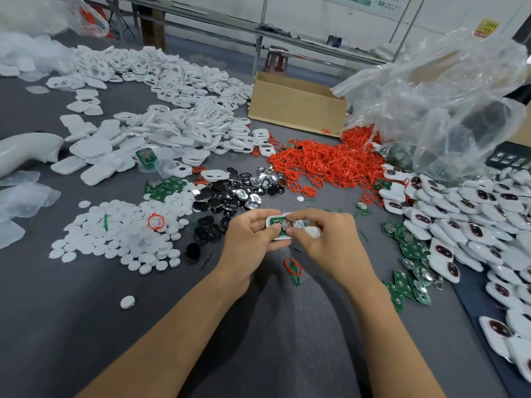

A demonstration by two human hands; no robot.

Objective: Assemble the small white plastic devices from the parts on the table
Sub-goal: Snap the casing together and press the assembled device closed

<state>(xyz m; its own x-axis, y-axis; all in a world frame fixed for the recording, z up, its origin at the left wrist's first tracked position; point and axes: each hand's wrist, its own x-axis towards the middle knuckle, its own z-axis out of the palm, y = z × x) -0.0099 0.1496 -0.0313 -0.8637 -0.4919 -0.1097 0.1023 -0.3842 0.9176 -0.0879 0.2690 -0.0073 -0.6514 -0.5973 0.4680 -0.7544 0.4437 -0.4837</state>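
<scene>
Grey factory worktop (86, 326), parts sorted into heaps by type. My read is that this keeps each heap a short reach from centre.

- Crumpled clear bag (431, 96) far right. The red rings (324, 165) spill out from under it.
- Open cardboard box (296, 104) beside the bag, contents not visible.
- White shell halves (161, 110) heaped far left to centre.
- Finished units (474, 219) stacked along the right edge, apart from the feed piles. Looks like the output side.
- White discs (120, 234) near left, with dark and silvery domes (230, 196) between them and the rings.
- Loose green boards (408, 254) near right.

Task item is the white shell (271, 222), at centre, held between both hands just over the worktop.
- Left hand (250, 237): fingers (258, 218) curled round the shell's left end, open face up. It's probably acting as the fixture.
- Right hand (324, 239): thumb and forefinger closed on the green board (277, 222), at its coin cell. The board lies in the shell, so the hand is likely seating it.

Unclear:
- Whether the board is fully home; fingertips cover its edges.
- White lump under the right palm, maybe a cover half.
- Curved white object (26, 153) at the left edge is cut off.
- Top-left background is blurred.
</scene>
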